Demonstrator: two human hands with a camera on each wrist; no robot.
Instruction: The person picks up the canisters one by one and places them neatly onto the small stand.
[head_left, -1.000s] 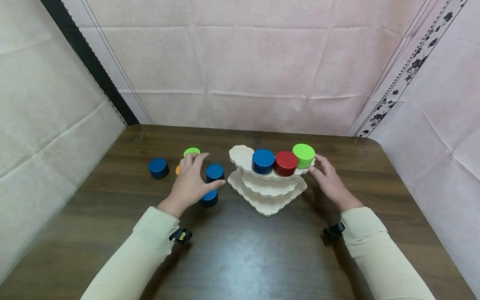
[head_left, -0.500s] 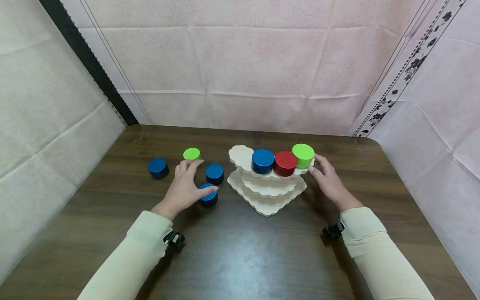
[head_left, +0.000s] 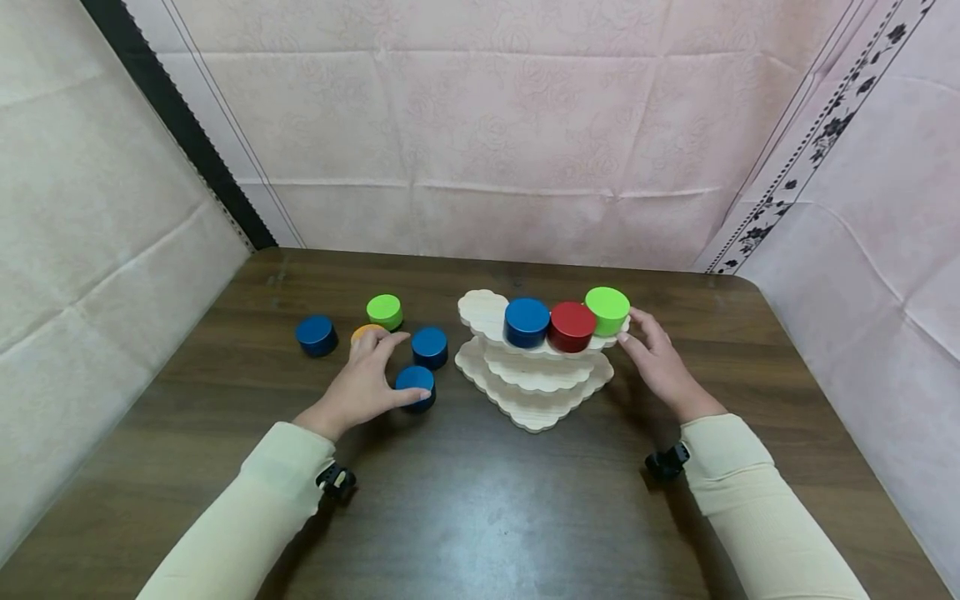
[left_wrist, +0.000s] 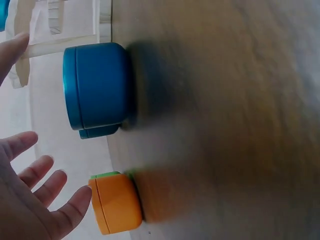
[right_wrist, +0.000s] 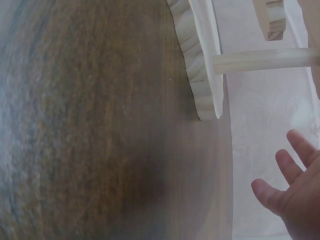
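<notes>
My left hand (head_left: 357,382) hovers with spread fingers beside a blue round tin (head_left: 415,382); in the head view its thumb overlaps that tin. Its fingertips are close to an orange tin (left_wrist: 118,204), largely covered by the hand from above. Another blue tin (head_left: 430,346) and a green tin (head_left: 385,312) stand just beyond. My right hand (head_left: 660,364) holds the right corner of the top tier of a wooden tiered stand (head_left: 483,312) between thumb and index finger. On that tier sit a blue tin (head_left: 527,322), a red tin (head_left: 572,326) and a green tin (head_left: 607,310).
A further blue tin (head_left: 317,336) stands at the far left of the group. The brown wooden table (head_left: 487,517) ends at a pale cloth backdrop (head_left: 480,150). In the right wrist view a wooden post (right_wrist: 265,61) rises from the stand's scalloped bottom tier (right_wrist: 200,65).
My left hand has moved left and slightly down, uncovering the green tin and the top of the nearest blue tin. My right hand and the stand have kept still.
</notes>
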